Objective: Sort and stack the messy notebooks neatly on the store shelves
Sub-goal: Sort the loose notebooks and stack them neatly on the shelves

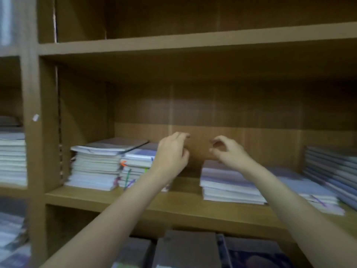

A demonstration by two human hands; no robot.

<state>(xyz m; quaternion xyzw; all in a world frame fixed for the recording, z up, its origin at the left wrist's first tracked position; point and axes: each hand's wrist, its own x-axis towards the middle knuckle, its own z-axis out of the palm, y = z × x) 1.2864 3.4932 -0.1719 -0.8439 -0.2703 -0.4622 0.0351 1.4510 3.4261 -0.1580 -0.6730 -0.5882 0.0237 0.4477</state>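
Hands raised over the gap between notebook stacks on the shelf [173, 202].
We hold nothing: left hand [171, 153] and right hand [228, 151] keep a released grip, fingers loosely curled, between the left stack [94, 167] and the right stack [228, 184].

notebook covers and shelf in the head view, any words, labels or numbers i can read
None can be read.
Notebook stacks: covers blurred, no text legible.
White sticker on the shelf upright: too small and blurred to read.
Dark books on the lower shelf: nothing legible.
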